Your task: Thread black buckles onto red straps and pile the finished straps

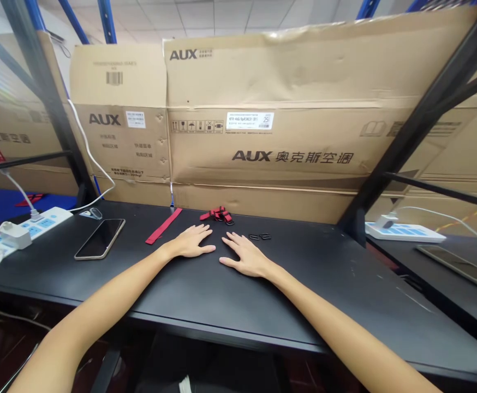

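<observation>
A white power strip (46,222) sits at the left edge of the table (173,295), and a phone (100,239) lies to the right of it, its screen dark. Next comes a flat red strap (164,226), toward the back edge and left of the middle. It is long and thin, and it slants: one end points toward the front left corner, the other toward the back edge. The left hand (191,242) is just to the right of this strap and is the nearer of the two. Its palm is down, its fingers point toward the back edge and its thumb points right. Its grip is spread wide and holds nothing. A little red bundle (219,214) with black bits sits near the back edge, just past the fingertips and about between the hands. The right hand (244,255) also has its palm down, with its fingers pointing to the back and left and its thumb pointing left. Its grip is wide too, with nothing in it. Two small black rings (260,237) lie side by side just past this hand, on its back right side.
</observation>
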Tool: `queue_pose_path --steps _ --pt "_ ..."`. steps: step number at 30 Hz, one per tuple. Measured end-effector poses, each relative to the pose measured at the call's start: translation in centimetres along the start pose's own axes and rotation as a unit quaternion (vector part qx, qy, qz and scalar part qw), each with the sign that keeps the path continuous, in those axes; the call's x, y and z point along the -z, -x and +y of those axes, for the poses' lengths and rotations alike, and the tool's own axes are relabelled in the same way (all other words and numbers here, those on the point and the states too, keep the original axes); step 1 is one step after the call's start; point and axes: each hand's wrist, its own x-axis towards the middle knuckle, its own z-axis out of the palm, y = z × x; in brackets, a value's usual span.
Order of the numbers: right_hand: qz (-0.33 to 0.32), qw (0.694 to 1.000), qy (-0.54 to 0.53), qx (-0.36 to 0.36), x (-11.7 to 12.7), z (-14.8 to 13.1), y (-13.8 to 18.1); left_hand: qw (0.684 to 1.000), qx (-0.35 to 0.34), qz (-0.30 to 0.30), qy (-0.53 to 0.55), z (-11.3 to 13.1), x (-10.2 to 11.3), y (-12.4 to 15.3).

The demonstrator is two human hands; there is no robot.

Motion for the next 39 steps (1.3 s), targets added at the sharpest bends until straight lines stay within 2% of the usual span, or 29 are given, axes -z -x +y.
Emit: queue_pose_path --steps 39 --pt "0.0 1.0 0.003 -0.01 -0.07 -0.09 0.06 1.0 0.003 0.005 -0.018 0.32 0.13 0.23"
